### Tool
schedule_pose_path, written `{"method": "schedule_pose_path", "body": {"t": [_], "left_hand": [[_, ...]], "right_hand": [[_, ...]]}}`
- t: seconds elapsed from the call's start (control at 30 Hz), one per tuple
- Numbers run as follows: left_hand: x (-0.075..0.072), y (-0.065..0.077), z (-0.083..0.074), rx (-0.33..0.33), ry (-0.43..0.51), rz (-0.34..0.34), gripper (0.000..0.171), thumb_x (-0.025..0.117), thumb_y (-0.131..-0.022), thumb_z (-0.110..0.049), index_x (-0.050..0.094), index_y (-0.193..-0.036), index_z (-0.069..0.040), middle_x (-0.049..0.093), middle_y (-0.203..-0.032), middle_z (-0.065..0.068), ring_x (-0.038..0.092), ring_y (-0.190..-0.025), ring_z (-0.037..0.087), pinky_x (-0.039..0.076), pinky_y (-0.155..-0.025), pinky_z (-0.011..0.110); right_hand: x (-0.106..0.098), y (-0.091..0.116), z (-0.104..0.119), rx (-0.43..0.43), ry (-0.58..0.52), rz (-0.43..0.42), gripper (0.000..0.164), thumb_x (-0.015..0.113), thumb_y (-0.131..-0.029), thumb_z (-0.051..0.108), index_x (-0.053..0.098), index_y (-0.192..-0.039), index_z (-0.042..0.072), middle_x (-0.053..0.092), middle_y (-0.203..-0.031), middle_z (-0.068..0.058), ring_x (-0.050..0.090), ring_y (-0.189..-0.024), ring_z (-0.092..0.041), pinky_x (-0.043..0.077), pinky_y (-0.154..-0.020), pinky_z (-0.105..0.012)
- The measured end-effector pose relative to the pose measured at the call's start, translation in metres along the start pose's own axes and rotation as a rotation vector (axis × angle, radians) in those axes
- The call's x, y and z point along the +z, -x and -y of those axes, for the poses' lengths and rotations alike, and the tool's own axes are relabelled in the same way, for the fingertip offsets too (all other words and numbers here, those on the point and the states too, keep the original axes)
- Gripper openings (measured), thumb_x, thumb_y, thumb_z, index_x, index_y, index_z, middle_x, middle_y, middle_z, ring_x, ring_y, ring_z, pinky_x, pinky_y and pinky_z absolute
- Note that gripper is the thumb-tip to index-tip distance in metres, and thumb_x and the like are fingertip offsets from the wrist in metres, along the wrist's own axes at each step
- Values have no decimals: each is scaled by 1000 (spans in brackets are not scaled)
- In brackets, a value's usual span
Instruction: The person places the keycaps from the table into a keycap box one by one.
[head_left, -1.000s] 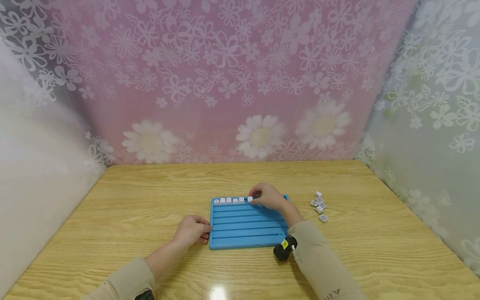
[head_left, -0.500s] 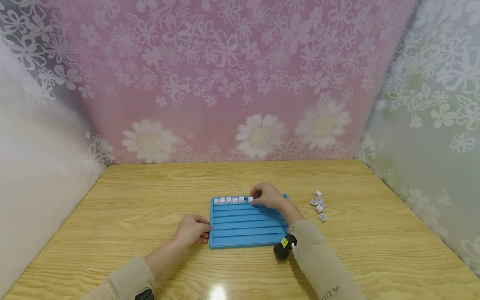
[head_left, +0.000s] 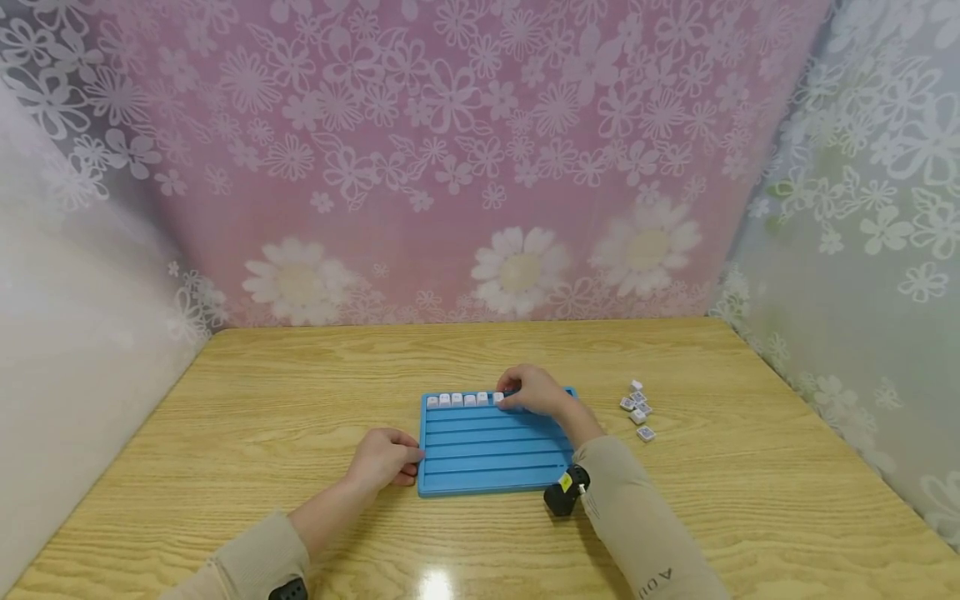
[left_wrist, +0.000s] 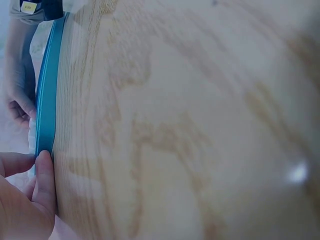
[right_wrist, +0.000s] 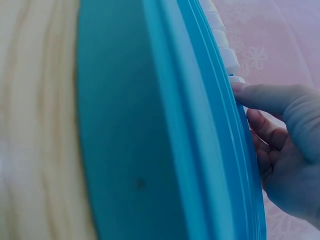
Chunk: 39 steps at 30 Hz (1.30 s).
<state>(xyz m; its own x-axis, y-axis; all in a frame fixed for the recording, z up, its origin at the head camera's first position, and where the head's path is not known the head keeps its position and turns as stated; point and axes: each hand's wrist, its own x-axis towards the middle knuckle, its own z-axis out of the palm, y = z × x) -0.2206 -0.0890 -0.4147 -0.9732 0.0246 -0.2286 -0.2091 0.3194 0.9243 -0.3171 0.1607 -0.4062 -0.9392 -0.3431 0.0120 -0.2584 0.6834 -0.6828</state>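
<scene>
A blue ridged tray (head_left: 491,454) lies on the table, its grooves running left to right. Along its far groove stands a row of white keycaps (head_left: 457,400), starting at the left corner. My right hand (head_left: 534,390) pinches one more keycap (head_left: 498,398) in that same groove, a small gap from the row's right end. The right wrist view shows the thumb (right_wrist: 265,96) against this keycap; its far side is hidden. At the tray's left edge my left hand (head_left: 382,460) grips the rim between thumb and finger, as the left wrist view also shows.
Several loose white keycaps (head_left: 637,407) lie in a small heap on the wooden table (head_left: 300,375) to the right of the tray, some with their undersides up. Flowered cloth (head_left: 420,167) hangs behind the table and at both sides.
The keycap in my right hand has slid very slightly left towards the row. My left hand stays on the tray's rim, and the loose keycaps lie as before.
</scene>
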Motion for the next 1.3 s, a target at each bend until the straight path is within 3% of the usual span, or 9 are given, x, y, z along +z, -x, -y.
{"method": "schedule_pose_path", "body": {"t": [0.43,0.87,1.07,1.3], "left_hand": [[1,2,-1,12,-23,9,14,63,-83,-1,61,-92,9,57,-68,11,55,-56,15,55,-53,29],[1,3,-2,18,-13,4,14,64,-82,-1,61,-92,9,57,-68,11,55,-56,15,55,-53,30],[0,3,-2,12,-11,1,13,63,-83,0,61,-92,9,57,-68,12,55,-56,15,55,-53,30],[-1,2,-2,17,-2,7,14,63,-82,0,61,-92,10,57,-67,11,55,-56,16,55,-53,29]], "right_hand": [[2,2,3,4,-36,11,16,74,-78,9,65,-91,6,56,-85,-3,47,-77,-19,42,-66,-31],[2,1,0,3,-59,8,17,74,-78,10,66,-93,8,57,-87,-2,49,-80,-18,44,-69,-33],[-5,4,-4,-24,-74,-7,21,73,-79,9,66,-99,6,59,-95,-4,53,-90,-20,46,-78,-36],[-25,15,-9,-59,-41,-41,23,68,-83,9,64,-104,0,59,-93,-6,52,-84,-20,45,-74,-34]]}}
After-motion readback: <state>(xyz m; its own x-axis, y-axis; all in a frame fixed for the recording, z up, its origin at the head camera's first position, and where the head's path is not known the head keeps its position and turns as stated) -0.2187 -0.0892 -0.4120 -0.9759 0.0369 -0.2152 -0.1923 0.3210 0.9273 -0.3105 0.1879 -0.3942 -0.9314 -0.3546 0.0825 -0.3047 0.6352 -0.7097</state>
